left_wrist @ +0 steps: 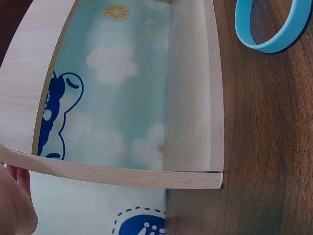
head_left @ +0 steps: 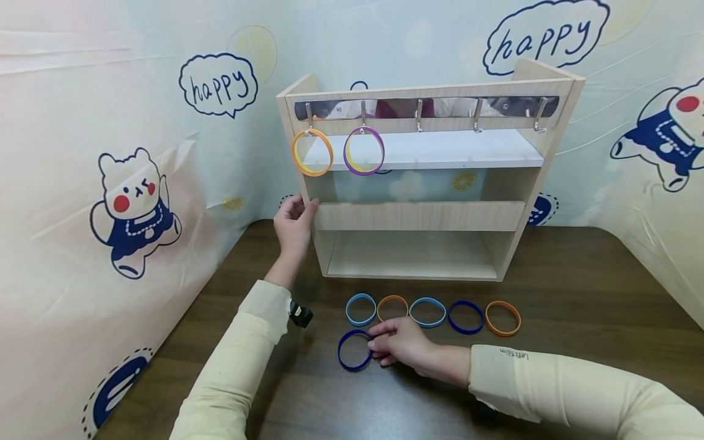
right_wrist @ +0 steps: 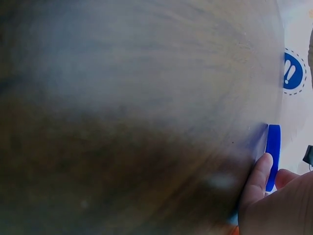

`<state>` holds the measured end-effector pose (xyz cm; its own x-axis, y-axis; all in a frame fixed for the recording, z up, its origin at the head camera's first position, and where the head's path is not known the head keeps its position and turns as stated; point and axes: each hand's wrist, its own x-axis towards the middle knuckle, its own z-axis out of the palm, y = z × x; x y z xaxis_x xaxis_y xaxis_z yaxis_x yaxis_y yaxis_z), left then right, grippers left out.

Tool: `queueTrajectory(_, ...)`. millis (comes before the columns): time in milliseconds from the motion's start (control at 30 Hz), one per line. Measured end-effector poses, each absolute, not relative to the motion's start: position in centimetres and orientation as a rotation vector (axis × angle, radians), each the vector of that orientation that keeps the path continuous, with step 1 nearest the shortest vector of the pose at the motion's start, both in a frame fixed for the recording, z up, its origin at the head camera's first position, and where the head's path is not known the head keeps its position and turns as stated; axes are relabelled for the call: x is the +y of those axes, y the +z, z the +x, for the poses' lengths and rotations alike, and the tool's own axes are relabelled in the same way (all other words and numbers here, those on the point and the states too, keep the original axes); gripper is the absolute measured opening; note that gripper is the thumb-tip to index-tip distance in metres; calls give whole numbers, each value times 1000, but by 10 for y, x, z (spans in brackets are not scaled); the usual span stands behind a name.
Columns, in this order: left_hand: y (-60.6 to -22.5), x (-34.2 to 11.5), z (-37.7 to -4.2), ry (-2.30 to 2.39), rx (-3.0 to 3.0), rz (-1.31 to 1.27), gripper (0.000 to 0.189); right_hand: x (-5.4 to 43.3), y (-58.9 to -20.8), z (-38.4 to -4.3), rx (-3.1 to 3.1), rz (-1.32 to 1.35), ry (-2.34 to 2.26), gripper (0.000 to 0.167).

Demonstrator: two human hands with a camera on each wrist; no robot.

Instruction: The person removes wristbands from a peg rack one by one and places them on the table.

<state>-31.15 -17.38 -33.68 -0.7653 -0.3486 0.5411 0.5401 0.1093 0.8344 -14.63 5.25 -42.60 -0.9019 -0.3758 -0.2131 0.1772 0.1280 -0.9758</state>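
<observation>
With thumb and fingers my right hand [head_left: 407, 345] pinches the right side of a dark blue wristband [head_left: 340, 355], low over the dark wooden table; the right wrist view shows this blue wristband [right_wrist: 274, 147] edge-on between thumb and finger. My left hand [head_left: 294, 229] grips the left side panel of a pale wooden shelf [head_left: 420, 216], its thumb at the front edge. Part of that hand is hidden behind the panel in the left wrist view. Orange and yellow wristbands [head_left: 314, 173] hang from the leftmost hook, and purple and yellow wristbands [head_left: 382, 146] from the second.
Between shelf and right hand, a row holds a light blue wristband [head_left: 348, 310], an orange one [head_left: 393, 297], another light blue [head_left: 428, 299], a dark blue [head_left: 466, 332] and an orange [head_left: 503, 334]. Three bare hooks [head_left: 477, 116] continue rightward along the shelf's top rail. Printed cloth surrounds the table.
</observation>
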Motion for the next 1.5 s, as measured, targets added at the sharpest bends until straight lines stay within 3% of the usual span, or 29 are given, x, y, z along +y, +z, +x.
queueTrajectory(433,-313,-164,-281,-1727,-1763,-210,25,55,-422,-147,1997,-200,-1828,27)
queueTrajectory(667,-314,-166,-283,-1734,-1771,-230,28,55,-411,-150,2009,-223,-1852,27)
queueTrajectory(967,-336,-174,-310,-1744,-1737,-193,27,59,-395,-159,2065,-285,-1884,27)
queueTrajectory(1500,-337,-174,-311,-1727,-1739,-196,28,60,-346,-177,2100,-286,-2020,24)
